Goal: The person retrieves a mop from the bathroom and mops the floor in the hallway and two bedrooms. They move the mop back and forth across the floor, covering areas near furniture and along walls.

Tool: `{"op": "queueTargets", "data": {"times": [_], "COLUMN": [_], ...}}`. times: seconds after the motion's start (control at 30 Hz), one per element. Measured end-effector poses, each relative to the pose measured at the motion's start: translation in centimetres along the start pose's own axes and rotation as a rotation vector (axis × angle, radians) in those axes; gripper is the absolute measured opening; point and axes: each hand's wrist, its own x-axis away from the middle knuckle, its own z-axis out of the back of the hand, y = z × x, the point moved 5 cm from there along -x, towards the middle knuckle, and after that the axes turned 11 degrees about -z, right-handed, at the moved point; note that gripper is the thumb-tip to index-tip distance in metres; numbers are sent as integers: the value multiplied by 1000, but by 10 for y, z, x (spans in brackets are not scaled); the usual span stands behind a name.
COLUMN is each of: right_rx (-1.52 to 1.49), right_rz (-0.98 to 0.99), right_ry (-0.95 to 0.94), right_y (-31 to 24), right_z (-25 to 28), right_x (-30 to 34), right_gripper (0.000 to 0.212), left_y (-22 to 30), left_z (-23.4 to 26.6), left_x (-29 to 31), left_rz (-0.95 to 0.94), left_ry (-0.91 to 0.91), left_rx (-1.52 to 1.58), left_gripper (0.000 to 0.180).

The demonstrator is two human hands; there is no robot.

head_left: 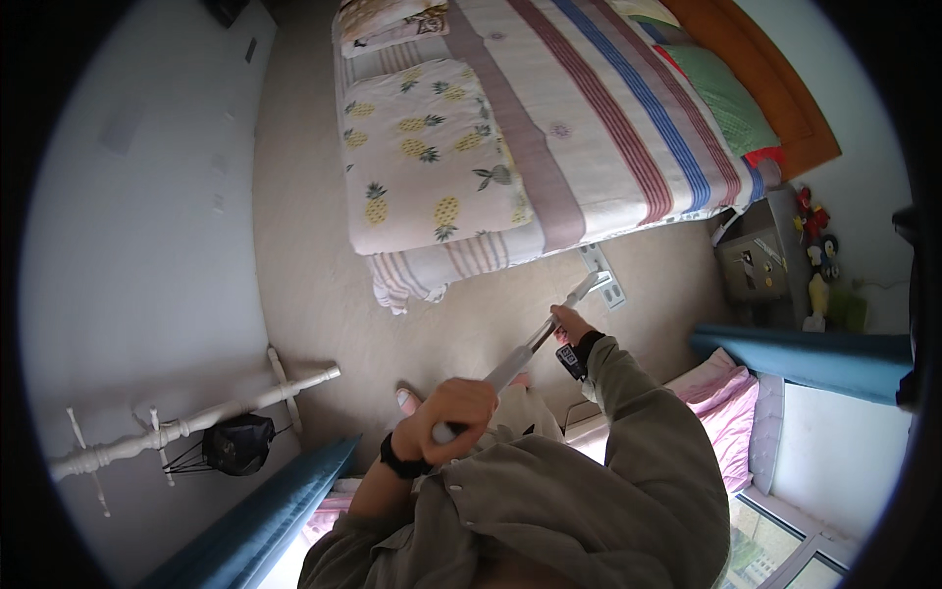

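A flat mop (508, 370) with a pale grey pole slants away from me across the middle of the picture. My left hand (459, 417), a black band on its wrist, is wrapped round the upper end of the pole. Farther down the pole my right hand (570, 324) is closed round it, with a dark band and a small dark tag-like object at that wrist. The flat rectangular mop head (610, 288) lies on the floor (324, 285), its far end close by the bed's overhanging cover.
The bed (589, 147) with a striped cover and a pineapple-print quilt (432, 162) stands ahead. A low cabinet (756, 270) with toys beside it is at right. A white coat stand (226, 412) with a black bag (238, 445) is at left. Blue curtains (805, 358) hang near me.
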Motion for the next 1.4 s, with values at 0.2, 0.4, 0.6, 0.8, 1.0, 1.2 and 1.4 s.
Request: {"op": "queueTargets", "data": {"times": [0.2, 0.4, 0.6, 0.8, 1.0, 1.2, 1.4], "right_rx": [19, 187, 195, -34, -158, -1073, -1316], "right_rz": [-175, -316, -483, -371, 65, -9, -171], "right_ry": [-180, -170, -349, -709, -488, -252, 365], "right_y": [63, 103, 106, 72, -20, 3, 122], "right_z": [-174, -352, -476, -544, -539, -504, -415], "right_x": [13, 51, 57, 46, 54, 19, -6], "right_gripper": [35, 45, 39, 34, 15, 23, 41], "left_y": [115, 237, 304, 312, 258, 168, 48], "left_z": [62, 137, 212, 294, 369, 391, 323], "left_x": [102, 169, 162, 108, 15, -32, -4], "left_rz": [37, 7, 25, 57, 135, 96, 417], "left_ry": [96, 270, 223, -45, -199, -374, -773], "left_rx": [36, -12, 59, 78, 193, 512, 712], "left_gripper": [14, 13, 6, 13, 20, 30, 14]}}
